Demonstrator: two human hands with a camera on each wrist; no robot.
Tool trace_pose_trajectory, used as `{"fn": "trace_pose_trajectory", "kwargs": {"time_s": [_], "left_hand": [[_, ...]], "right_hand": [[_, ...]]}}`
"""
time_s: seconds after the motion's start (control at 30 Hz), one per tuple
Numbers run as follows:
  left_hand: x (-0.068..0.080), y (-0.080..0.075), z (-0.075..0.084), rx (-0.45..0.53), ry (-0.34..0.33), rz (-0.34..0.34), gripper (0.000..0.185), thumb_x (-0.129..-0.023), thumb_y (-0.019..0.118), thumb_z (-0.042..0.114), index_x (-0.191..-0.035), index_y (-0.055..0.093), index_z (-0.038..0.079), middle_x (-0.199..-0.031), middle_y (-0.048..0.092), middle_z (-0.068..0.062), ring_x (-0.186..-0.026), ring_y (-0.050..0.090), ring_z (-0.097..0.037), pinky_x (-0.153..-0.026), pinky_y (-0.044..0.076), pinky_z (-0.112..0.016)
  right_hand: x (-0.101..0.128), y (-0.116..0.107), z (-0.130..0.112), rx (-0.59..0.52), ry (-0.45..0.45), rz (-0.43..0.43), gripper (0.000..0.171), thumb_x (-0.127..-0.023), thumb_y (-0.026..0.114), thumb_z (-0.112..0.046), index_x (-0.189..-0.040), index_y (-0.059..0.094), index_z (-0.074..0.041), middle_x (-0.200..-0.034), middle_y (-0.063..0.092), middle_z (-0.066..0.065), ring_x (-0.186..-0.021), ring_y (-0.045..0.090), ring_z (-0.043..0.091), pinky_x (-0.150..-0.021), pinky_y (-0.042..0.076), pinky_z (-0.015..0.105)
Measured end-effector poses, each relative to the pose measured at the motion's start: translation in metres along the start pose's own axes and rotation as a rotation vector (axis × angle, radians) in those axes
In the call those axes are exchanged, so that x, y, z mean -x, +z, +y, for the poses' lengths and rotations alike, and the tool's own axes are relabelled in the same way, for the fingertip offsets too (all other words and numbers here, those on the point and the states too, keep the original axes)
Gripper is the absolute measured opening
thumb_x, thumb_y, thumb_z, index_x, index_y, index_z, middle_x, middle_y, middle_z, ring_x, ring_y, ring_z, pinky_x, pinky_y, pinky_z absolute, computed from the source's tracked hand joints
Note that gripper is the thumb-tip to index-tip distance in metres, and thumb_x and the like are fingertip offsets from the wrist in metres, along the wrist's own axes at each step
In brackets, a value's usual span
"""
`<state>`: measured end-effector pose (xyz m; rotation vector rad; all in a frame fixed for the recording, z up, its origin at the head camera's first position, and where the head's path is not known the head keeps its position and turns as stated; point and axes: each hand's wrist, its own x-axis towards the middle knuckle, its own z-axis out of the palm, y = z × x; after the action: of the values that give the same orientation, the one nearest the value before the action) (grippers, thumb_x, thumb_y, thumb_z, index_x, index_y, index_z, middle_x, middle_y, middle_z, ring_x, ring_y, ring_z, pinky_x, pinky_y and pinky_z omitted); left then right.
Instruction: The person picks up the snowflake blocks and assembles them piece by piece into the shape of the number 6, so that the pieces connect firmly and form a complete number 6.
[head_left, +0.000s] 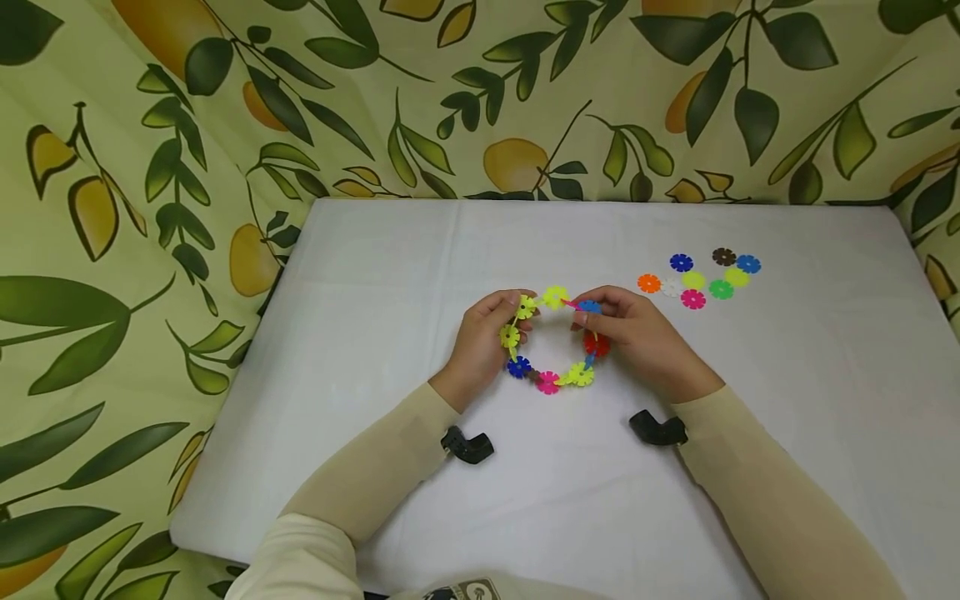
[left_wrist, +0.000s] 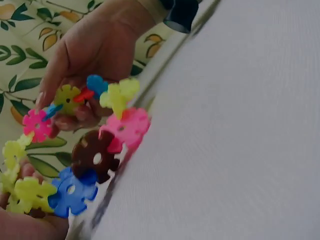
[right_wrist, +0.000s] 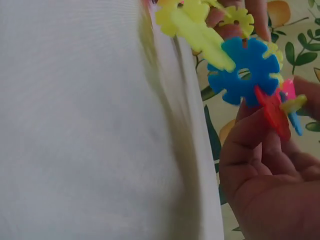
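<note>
Leaf-print cloth surrounds the white table [head_left: 375, 275]. At its middle, left hand [head_left: 480, 342] and right hand [head_left: 637, 333] both pinch the snowflake-disc ring [head_left: 553, 342]; squeezing unevenly could pop a joint apart.

1. The ring of snowflake discs [head_left: 552, 343] looks like hard plastic, smooth with a slight sheen, in bright solid colours.
2. The loose discs [head_left: 699, 279] off to the side are pretty clearly the same smooth plastic.
3. The table cover [head_left: 750, 400] is white, matt, and shows a fine woven cloth texture in the wrist views.
4. The backdrop [head_left: 150, 167] is printed cloth, matt, hanging with soft folds.
5. The sleeves [head_left: 375, 475] are a soft, matt beige knit fabric.
6. The wrist mounts [head_left: 467, 444] look like matt black plastic.
</note>
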<state>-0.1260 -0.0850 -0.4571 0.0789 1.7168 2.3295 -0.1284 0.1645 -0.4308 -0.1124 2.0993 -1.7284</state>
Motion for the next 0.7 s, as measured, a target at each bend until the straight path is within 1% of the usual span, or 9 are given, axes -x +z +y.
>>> {"fn": "trace_pose_trajectory", "kwargs": {"time_s": [0.07, 0.13, 0.2, 0.23, 0.3, 0.37, 0.43, 0.53, 0.7], "left_hand": [[-0.001, -0.001, 0.001, -0.047, -0.012, -0.032, 0.037, -0.114, 0.060, 0.020, -0.139, 0.063, -0.007, -0.120, 0.071, -0.018, -0.097, 0.065, -0.024, -0.078, 0.056, -0.030], [-0.001, -0.001, 0.001, -0.124, -0.028, -0.053, 0.042, -0.111, 0.066, 0.018, -0.145, 0.058, -0.004, -0.125, 0.070, -0.019, -0.100, 0.067, -0.026, -0.081, 0.058, -0.033], [-0.001, -0.001, 0.002, -0.239, -0.039, -0.048, 0.050, -0.107, 0.073, 0.019, -0.150, 0.055, 0.003, -0.129, 0.069, -0.017, -0.100, 0.070, -0.028, -0.086, 0.059, -0.036], [-0.001, -0.001, 0.003, -0.314, -0.035, -0.040, 0.053, -0.105, 0.076, 0.019, -0.152, 0.055, 0.007, -0.132, 0.068, -0.015, -0.104, 0.070, -0.027, -0.090, 0.058, -0.037], [-0.001, 0.000, 0.003, -0.460, -0.013, -0.023, 0.055, -0.104, 0.079, 0.018, -0.153, 0.056, 0.011, -0.135, 0.066, -0.011, -0.111, 0.068, -0.024, -0.098, 0.055, -0.038], [-0.001, 0.000, 0.004, -0.597, 0.025, -0.006, 0.052, -0.103, 0.079, 0.016, -0.151, 0.059, 0.012, -0.135, 0.066, -0.009, -0.118, 0.065, -0.021, -0.105, 0.051, -0.038], [-0.001, -0.001, 0.004, -0.685, 0.067, -0.005, 0.046, -0.103, 0.079, 0.011, -0.147, 0.064, 0.011, -0.132, 0.068, -0.007, -0.124, 0.061, -0.019, -0.107, 0.048, -0.038], [-0.001, -0.003, 0.004, -0.735, 0.113, -0.025, 0.042, -0.102, 0.078, 0.005, -0.143, 0.068, 0.010, -0.122, 0.071, -0.007, -0.117, 0.064, -0.022, -0.103, 0.051, -0.038], [-0.002, -0.005, 0.004, -0.773, 0.129, -0.080, 0.046, -0.101, 0.074, 0.000, -0.145, 0.068, 0.010, -0.115, 0.066, -0.006, -0.104, 0.063, -0.022, -0.092, 0.054, -0.034]], "right_hand": [[0.001, -0.002, 0.000, 0.008, -0.003, 0.026, 0.045, -0.109, 0.072, -0.036, -0.137, 0.064, -0.002, -0.115, 0.074, 0.021, -0.095, 0.067, 0.031, -0.080, 0.057, 0.033], [0.002, -0.003, 0.001, -0.007, 0.006, 0.047, 0.046, -0.109, 0.071, -0.037, -0.138, 0.063, -0.002, -0.116, 0.075, 0.020, -0.093, 0.068, 0.029, -0.080, 0.057, 0.032], [0.005, -0.004, 0.001, -0.020, 0.031, 0.058, 0.047, -0.110, 0.069, -0.037, -0.141, 0.060, -0.002, -0.118, 0.075, 0.020, -0.094, 0.069, 0.027, -0.081, 0.057, 0.030], [0.007, -0.004, 0.002, -0.034, 0.049, 0.059, 0.048, -0.110, 0.069, -0.036, -0.143, 0.058, -0.002, -0.120, 0.074, 0.021, -0.095, 0.070, 0.027, -0.083, 0.058, 0.030], [0.011, -0.004, 0.003, -0.062, 0.088, 0.057, 0.049, -0.111, 0.068, -0.034, -0.145, 0.054, -0.003, -0.123, 0.073, 0.020, -0.099, 0.070, 0.027, -0.086, 0.059, 0.029], [0.016, -0.003, 0.005, -0.078, 0.125, 0.040, 0.050, -0.111, 0.067, -0.032, -0.147, 0.051, -0.002, -0.126, 0.071, 0.019, -0.106, 0.070, 0.028, -0.089, 0.060, 0.030], [0.021, -0.002, 0.008, -0.076, 0.141, 0.014, 0.049, -0.111, 0.067, -0.028, -0.147, 0.050, -0.001, -0.126, 0.070, 0.019, -0.108, 0.070, 0.030, -0.090, 0.061, 0.032], [0.026, -0.002, 0.013, -0.046, 0.129, -0.020, 0.045, -0.111, 0.066, -0.021, -0.146, 0.049, 0.003, -0.121, 0.071, 0.020, -0.108, 0.069, 0.033, -0.090, 0.061, 0.033], [0.030, -0.006, 0.017, 0.005, 0.107, -0.003, 0.040, -0.112, 0.064, -0.017, -0.145, 0.052, 0.003, -0.118, 0.072, 0.019, -0.108, 0.069, 0.033, -0.088, 0.061, 0.031]]}}
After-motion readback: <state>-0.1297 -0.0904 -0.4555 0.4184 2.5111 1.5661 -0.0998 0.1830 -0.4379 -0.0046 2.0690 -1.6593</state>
